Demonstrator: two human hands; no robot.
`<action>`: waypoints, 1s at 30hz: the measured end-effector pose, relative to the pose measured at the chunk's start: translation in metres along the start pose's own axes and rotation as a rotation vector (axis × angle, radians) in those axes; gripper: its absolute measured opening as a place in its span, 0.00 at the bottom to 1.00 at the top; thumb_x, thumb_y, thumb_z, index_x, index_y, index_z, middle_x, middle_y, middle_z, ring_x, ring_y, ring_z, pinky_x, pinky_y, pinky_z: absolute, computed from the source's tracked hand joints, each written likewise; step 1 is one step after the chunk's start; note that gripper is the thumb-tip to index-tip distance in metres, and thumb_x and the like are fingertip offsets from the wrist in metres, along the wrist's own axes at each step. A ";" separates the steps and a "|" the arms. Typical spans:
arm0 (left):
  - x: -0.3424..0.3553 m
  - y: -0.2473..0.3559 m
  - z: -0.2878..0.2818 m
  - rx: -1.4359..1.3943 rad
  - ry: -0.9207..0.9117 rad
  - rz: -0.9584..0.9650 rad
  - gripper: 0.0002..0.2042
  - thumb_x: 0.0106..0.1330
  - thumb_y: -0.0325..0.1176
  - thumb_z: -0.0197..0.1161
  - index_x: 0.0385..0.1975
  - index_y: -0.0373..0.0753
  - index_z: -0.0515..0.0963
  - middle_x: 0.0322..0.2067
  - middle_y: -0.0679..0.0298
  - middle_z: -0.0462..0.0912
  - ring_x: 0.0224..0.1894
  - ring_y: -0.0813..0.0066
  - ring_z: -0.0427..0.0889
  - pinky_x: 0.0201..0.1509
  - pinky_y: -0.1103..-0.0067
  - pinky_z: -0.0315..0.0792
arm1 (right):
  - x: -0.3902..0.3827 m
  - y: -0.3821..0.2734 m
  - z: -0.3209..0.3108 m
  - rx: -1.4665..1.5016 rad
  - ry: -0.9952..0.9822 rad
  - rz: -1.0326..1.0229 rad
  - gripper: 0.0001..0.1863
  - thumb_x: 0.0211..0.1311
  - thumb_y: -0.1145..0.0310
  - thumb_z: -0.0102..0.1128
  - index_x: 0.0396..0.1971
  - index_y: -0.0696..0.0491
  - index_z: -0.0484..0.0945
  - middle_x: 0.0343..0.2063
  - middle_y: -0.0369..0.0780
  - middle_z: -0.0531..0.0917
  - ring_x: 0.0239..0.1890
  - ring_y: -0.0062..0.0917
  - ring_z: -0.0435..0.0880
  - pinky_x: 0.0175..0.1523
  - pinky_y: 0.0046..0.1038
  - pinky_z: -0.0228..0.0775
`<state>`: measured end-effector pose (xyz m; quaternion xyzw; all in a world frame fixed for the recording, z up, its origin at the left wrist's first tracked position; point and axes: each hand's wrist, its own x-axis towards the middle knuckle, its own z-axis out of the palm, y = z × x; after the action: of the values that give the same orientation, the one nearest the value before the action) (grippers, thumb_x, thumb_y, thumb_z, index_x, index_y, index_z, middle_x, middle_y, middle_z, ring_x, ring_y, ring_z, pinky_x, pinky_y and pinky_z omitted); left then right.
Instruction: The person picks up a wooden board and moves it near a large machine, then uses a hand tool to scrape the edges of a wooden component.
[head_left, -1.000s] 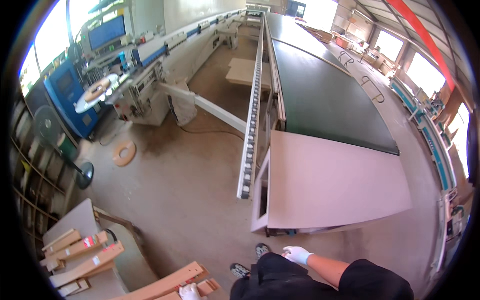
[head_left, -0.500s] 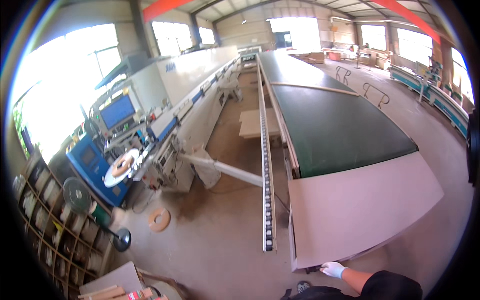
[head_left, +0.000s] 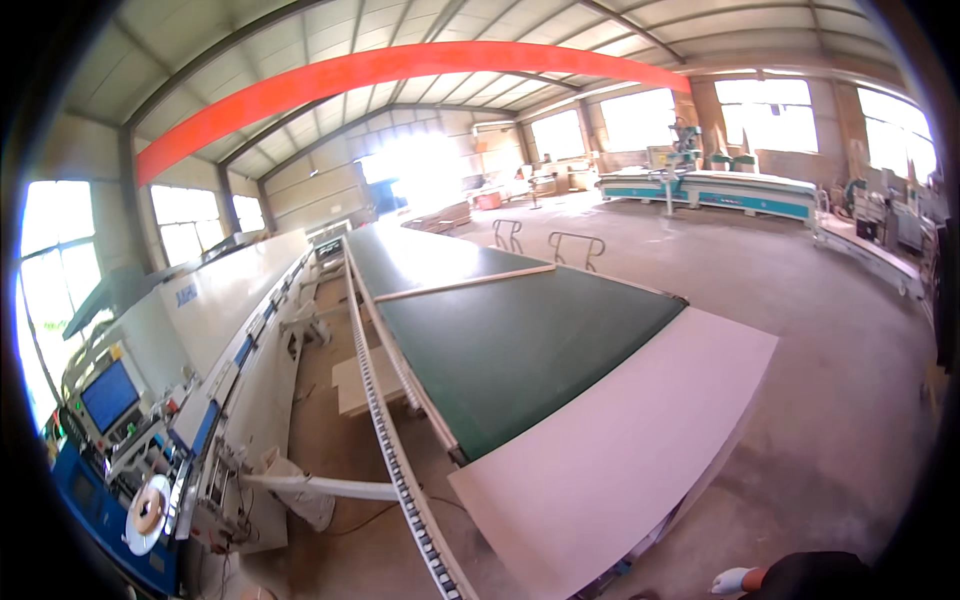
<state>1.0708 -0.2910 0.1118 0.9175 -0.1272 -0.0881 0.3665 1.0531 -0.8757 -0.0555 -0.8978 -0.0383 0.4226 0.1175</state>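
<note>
At the lower right edge my right hand (head_left: 733, 581) shows in a white glove, its wrist bare below a dark sleeve (head_left: 815, 574). It hangs low beside the near end of the long table, apart from the pale panel (head_left: 625, 440). Its fingers are too small and cut off to read. The panel lies flat across the near end of the table, bordering the green belt top (head_left: 520, 340). My left hand is out of the picture.
A roller rail (head_left: 385, 440) runs along the table's left side. Farther left stands a long white machine (head_left: 230, 285) with a screen (head_left: 110, 395) and a tape reel (head_left: 148, 510). Metal hoop frames (head_left: 577, 248) stand right of the table. A teal-sided machine (head_left: 720, 190) is at the back right.
The view has swung up and to the right. My right hand, earlier at the panel's near edge, is now away from it at the lower right.
</note>
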 end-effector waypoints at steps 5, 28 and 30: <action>0.046 0.034 0.018 -0.073 0.014 -0.039 0.24 0.67 0.48 0.68 0.54 0.35 0.82 0.51 0.45 0.84 0.57 0.45 0.80 0.64 0.60 0.73 | -0.001 -0.003 -0.001 0.186 0.084 -0.038 0.26 0.71 0.48 0.52 0.56 0.52 0.82 0.53 0.48 0.85 0.56 0.41 0.83 0.62 0.37 0.72; 0.371 0.073 0.199 0.678 0.189 -0.097 0.51 0.59 0.75 0.56 0.74 0.41 0.63 0.73 0.39 0.59 0.74 0.31 0.57 0.72 0.37 0.54 | -0.129 0.173 0.009 1.254 0.709 0.908 0.25 0.68 0.47 0.53 0.50 0.51 0.86 0.51 0.47 0.87 0.57 0.45 0.83 0.62 0.41 0.72; 0.396 0.080 0.212 0.645 0.197 -0.127 0.53 0.59 0.78 0.53 0.75 0.41 0.60 0.75 0.39 0.56 0.75 0.30 0.54 0.72 0.36 0.53 | -0.101 0.175 0.057 1.124 0.632 0.846 0.28 0.68 0.45 0.52 0.54 0.52 0.84 0.56 0.48 0.84 0.61 0.46 0.80 0.64 0.41 0.70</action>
<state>1.3802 -0.6026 -0.0116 0.9963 -0.0553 0.0230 0.0621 0.9394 -1.0520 -0.0574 -0.7195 0.5641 0.1108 0.3897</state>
